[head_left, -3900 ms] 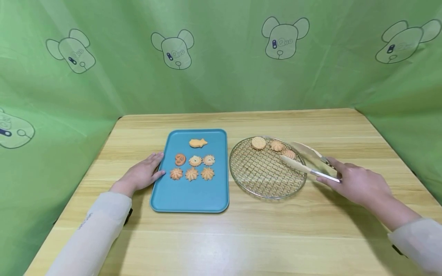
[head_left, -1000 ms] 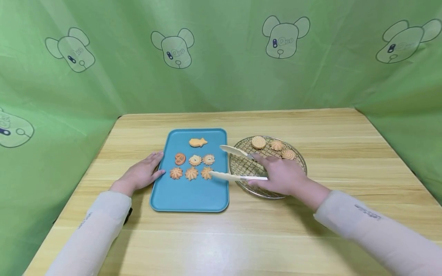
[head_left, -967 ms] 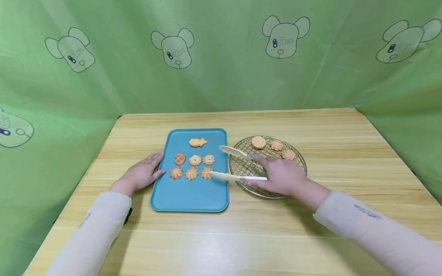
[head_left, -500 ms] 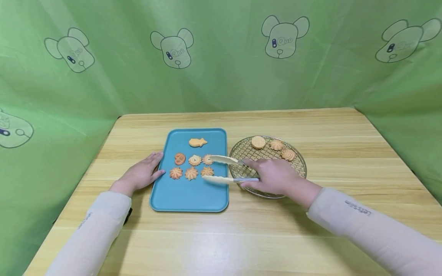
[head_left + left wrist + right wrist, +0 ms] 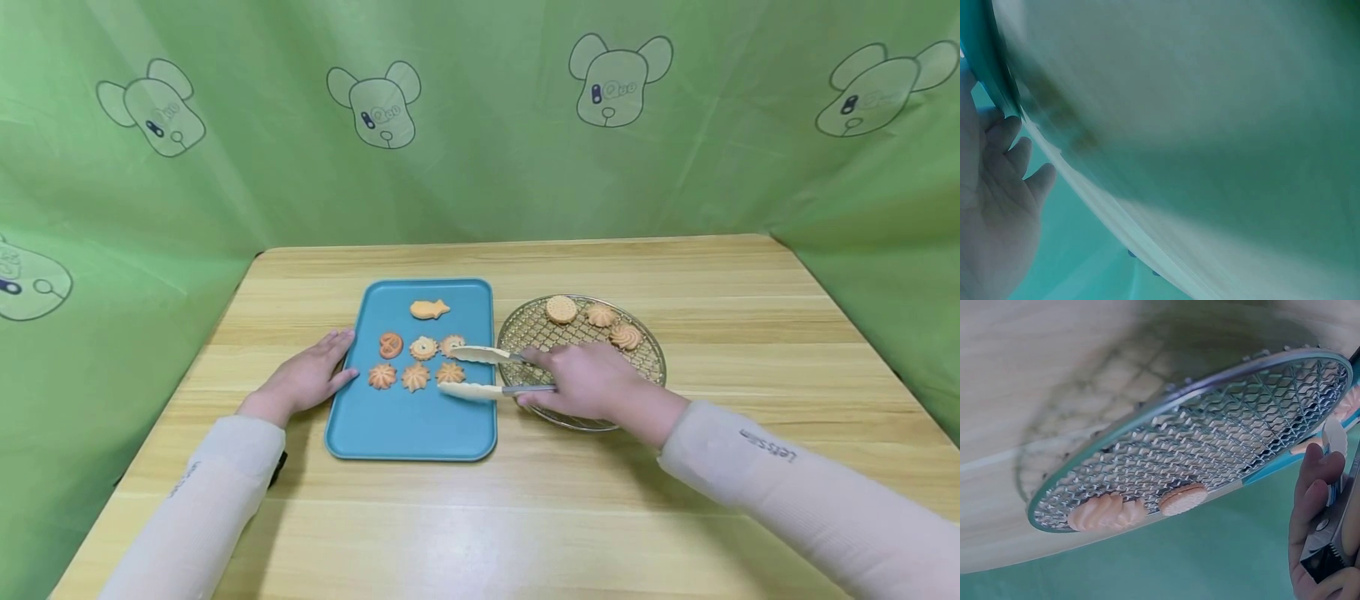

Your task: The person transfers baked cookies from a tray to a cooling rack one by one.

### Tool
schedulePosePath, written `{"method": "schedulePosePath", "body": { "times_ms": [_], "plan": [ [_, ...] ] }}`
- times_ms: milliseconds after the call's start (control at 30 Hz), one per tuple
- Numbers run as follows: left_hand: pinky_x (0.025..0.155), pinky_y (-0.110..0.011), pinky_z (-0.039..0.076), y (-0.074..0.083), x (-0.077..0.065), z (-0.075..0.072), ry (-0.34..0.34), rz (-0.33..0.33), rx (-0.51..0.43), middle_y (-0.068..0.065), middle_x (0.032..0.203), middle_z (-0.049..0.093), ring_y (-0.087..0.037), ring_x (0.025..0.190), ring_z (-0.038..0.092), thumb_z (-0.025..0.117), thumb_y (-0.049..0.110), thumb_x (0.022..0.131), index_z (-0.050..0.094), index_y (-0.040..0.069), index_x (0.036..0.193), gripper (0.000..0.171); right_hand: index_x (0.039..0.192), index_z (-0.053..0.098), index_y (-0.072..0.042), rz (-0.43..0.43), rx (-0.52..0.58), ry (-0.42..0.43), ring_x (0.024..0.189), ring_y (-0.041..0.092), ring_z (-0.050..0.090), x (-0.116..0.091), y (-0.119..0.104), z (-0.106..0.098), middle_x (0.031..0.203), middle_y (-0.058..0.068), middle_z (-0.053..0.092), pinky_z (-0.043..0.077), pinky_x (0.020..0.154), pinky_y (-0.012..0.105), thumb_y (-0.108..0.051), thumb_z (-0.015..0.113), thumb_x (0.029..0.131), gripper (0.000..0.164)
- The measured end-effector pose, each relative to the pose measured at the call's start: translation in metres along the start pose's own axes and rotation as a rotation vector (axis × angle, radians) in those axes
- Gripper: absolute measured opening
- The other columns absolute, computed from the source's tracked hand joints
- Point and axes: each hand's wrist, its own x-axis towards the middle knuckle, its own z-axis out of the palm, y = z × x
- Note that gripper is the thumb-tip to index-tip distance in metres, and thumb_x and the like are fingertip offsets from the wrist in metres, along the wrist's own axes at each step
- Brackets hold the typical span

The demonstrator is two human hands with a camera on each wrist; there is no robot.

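My right hand point(image 5: 581, 379) grips metal tongs point(image 5: 474, 390) with pale scalloped tips, reaching left across the wire rack. The tips lie over the blue tray point(image 5: 412, 433), above and below a star-shaped cookie point(image 5: 451, 372) at the right of the lower row; whether they touch it I cannot tell. The upper tip partly covers a round scalloped cookie point(image 5: 450, 343). My left hand point(image 5: 303, 375) rests against the tray's left edge with fingers extended; in the left wrist view its fingertips point(image 5: 1040, 178) are near that edge. In the right wrist view, fingers point(image 5: 1313, 499) curl round the tongs.
Other tray cookies include a fish shape point(image 5: 430, 310), a pretzel point(image 5: 391, 345) and two more stars. The round wire rack point(image 5: 525, 329) carries a round cookie point(image 5: 561, 309), a flower-shaped cookie point(image 5: 601, 315) and a swirl cookie point(image 5: 626, 337). Green cloth point(image 5: 495, 192) surrounds the wooden table.
My right hand has moved left from the rack's swirl cookie to the tray, and the tongs' tips have come closer together around the star cookie. My left hand has stayed put.
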Motion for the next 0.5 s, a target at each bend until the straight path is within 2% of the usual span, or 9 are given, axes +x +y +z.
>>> {"method": "schedulePosePath", "body": {
  "times_ms": [233,500],
  "plan": [
    [0.113,-0.048,0.021,-0.0005,0.0004,0.0006,0.0,-0.001,0.001,-0.022,0.152,0.025,-0.038,0.14,0.019,0.048,0.032,0.101,0.023,-0.005,0.148,0.066,0.139,0.052,-0.016,0.002,-0.007,-0.039,0.051,0.011,0.05,0.0034,-0.0033,-0.0024,0.082,0.004,0.066,0.036,0.033,0.025,-0.063,0.056,0.086,0.072],
    [0.113,-0.048,0.021,-0.0005,0.0006,0.0005,0.003,0.003,0.007,-0.022,0.152,0.025,-0.038,0.14,0.019,0.048,0.032,0.101,0.023,-0.006,0.148,0.066,0.137,0.054,-0.015,0.013,0.008,-0.039,0.046,0.01,0.048,0.0058,-0.0046,-0.0013,0.074,0.001,0.064,0.037,0.033,0.026,-0.063,0.056,0.086,0.069]
  ]
}}
